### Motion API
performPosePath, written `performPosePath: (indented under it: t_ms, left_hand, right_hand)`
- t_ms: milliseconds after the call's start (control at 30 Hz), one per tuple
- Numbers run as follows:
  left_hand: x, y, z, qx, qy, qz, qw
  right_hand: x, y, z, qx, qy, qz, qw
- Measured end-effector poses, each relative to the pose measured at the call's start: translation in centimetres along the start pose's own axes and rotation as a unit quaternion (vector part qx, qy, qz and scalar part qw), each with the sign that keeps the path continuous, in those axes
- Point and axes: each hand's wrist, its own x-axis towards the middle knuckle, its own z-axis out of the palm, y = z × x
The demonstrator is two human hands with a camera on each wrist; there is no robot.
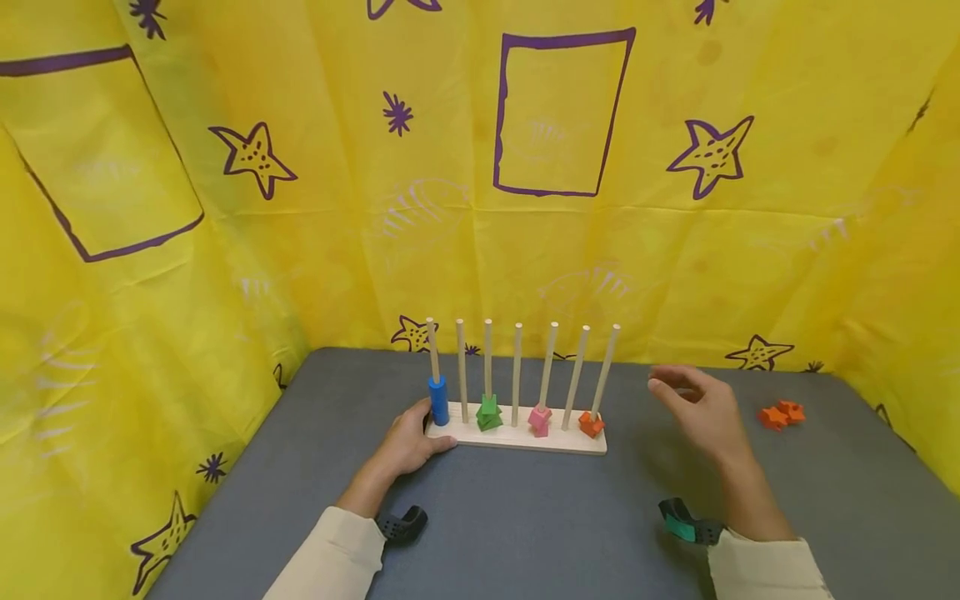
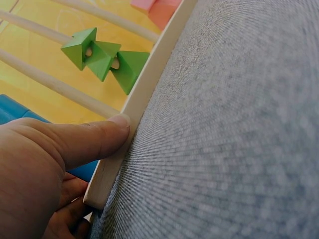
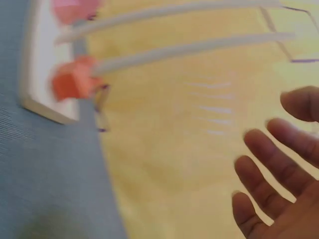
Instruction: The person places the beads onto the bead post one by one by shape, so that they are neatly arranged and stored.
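A pale wooden peg board (image 1: 517, 439) with several upright dowels stands on the table. My left hand (image 1: 408, 440) grips its left end, thumb along the front edge, as the left wrist view also shows. Blue cylinders (image 1: 438, 402) sit on the leftmost dowel. Farther right are stacked green triangular beads (image 1: 489, 413), pink beads (image 1: 539, 421) and, on the rightmost dowel, an orange-red bead stack (image 1: 592, 424). My right hand (image 1: 705, 412) hovers right of the board, its fingers loosely bent and holding nothing; the right wrist view shows them spread apart.
Loose orange star-shaped beads (image 1: 782, 415) lie on the grey table (image 1: 525, 525) to the right of my right hand. A yellow cloth (image 1: 450, 250) with purple drawings hangs behind and along both sides of the table.
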Motion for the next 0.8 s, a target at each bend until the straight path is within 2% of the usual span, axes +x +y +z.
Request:
performPosePath:
  t_ms: [133, 233, 400, 467, 567, 700, 800]
  left_hand:
    - [-0.1, -0.1, 0.1, 0.000, 0.002, 0.002, 1.0000]
    - [-0.2, -0.1, 0.2, 0.000, 0.003, 0.004, 1.0000]
    - [-0.2, -0.2, 0.2, -0.006, 0.007, 0.006, 0.9999]
    - [-0.1, -0.2, 0.2, -0.005, 0.008, 0.006, 0.9999]
    - [-0.1, -0.3, 0.2, 0.000, 0.006, 0.011, 0.9999]
    - [-0.1, -0.2, 0.2, -0.004, 0.007, 0.013, 0.9999]
    - [-0.2, -0.2, 0.3, -0.005, 0.008, 0.012, 0.9999]
  right_hand:
    - [0.2, -0.2, -2.7, 0.017, 0.065, 0.007, 0.998]
    - [0.3, 0.5, -4.6, 0.018, 0.108, 0.049, 0.993]
    - [0.6, 2.4, -7.2, 0.058, 0.169, 0.152, 0.972]
    - [0.7, 3.3, -7.8, 0.076, 0.194, 0.174, 0.962]
    - [0.7, 4.8, -8.5, 0.072, 0.225, 0.198, 0.951]
    - [0.4, 6.6, -9.1, 0.060, 0.227, 0.238, 0.942]
    - [0.1, 7.8, -9.1, 0.042, 0.199, 0.256, 0.945]
